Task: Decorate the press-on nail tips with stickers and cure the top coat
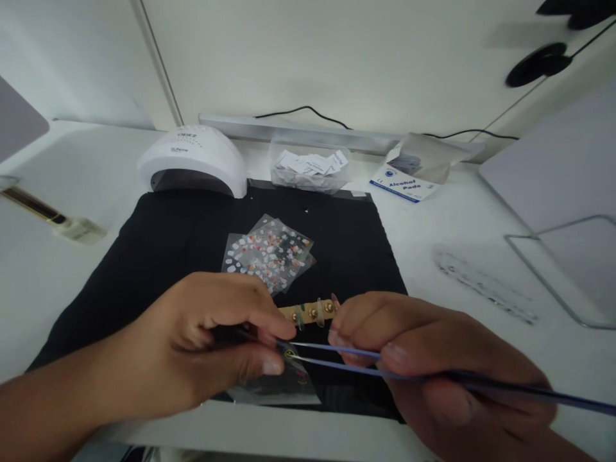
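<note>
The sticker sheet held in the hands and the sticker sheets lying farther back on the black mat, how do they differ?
The held sticker sheet is pinched by the left hand with tweezers from the right hand touching it; the fanned sticker sheets lie untouched. The held sheet looks mostly bare and clear; the fanned ones are crowded with colored stickers. Both are transparent and over the black mat.

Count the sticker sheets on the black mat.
3 visible: two overlapping sticker sheets mid-mat, one clear sheet under the left hand. More may be hidden in the stack.
</note>
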Motion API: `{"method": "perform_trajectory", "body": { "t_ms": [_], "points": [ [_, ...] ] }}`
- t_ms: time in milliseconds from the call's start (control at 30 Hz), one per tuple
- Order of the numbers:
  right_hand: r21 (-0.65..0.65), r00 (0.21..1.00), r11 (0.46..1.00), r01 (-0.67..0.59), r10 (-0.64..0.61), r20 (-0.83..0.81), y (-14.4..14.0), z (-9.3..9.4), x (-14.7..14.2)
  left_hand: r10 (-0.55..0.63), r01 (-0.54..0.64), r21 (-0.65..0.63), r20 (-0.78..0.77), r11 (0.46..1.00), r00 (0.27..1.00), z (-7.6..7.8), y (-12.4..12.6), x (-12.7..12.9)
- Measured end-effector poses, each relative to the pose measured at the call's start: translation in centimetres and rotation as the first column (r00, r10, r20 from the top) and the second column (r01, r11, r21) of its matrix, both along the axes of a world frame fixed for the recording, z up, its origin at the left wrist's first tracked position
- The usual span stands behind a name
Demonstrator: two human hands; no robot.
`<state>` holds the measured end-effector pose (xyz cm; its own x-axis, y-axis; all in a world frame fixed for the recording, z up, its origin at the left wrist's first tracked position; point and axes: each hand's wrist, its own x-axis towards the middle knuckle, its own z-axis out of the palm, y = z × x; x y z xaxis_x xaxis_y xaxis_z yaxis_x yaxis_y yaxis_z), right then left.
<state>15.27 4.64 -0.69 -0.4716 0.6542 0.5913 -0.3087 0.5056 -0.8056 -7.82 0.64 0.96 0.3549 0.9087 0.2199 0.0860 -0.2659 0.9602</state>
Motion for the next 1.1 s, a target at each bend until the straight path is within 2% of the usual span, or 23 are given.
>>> {"method": "perform_trajectory", "body": {
  "t_ms": [100,300,567,833,1100],
  "points": [
    [-0.003,1.000,1.000,0.011,-0.011,0.019,0.03,-0.11,0.17,-0.007,0.007,0.013,-0.004,1.000,1.000,0.12,0.04,-0.02],
    [-0.023,0.998,0.998,-0.065,0.064,-0.020,0.32,0.15,-0.19,-0.040,0.041,0.029,-0.012,0.999,0.999,0.29,0.10,-0.01],
    [-0.010,0.993,0.993,-0.114,0.114,0.014,0.46,-0.08,0.40,-0.077,0.077,0.042,-0.023,0.996,0.997,0.07,-0.01,-0.10],
    [-0.021,0.998,0.999,-0.042,0.043,0.046,0.06,0.09,0.28,-0.103,0.105,0.038,-0.052,0.994,0.993,0.17,0.02,-0.21],
    [-0.010,0.992,0.992,-0.127,0.127,0.025,0.61,0.27,-0.11,-0.108,0.109,0.012,-0.049,0.994,0.993,0.16,0.12,-0.10]
  ]
}}
